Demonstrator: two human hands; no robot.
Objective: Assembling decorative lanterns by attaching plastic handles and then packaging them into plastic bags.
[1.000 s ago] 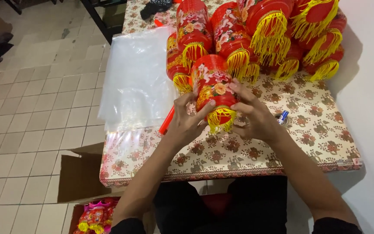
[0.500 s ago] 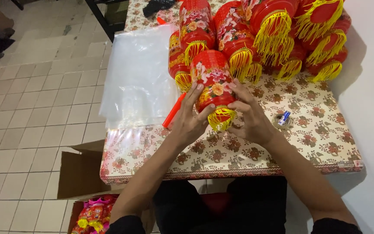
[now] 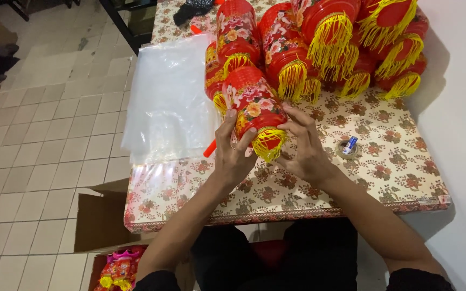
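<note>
Fingers of our left hand (image 3: 237,153) and right hand (image 3: 304,148) curl around 1 red lantern (image 3: 254,110), pinching near its yellow fringe.
From the head view, we hold it tilted just above the floral table (image 3: 395,178); many finished lanterns (image 3: 330,37) lie piled behind, clear plastic bags (image 3: 171,102) beside, unused.

Red floral lantern (image 3: 254,105) with yellow fringe; cream flower-patterned tablecloth (image 3: 389,161).

Two hands (image 3: 233,153), one tape roll (image 3: 347,149)
</note>
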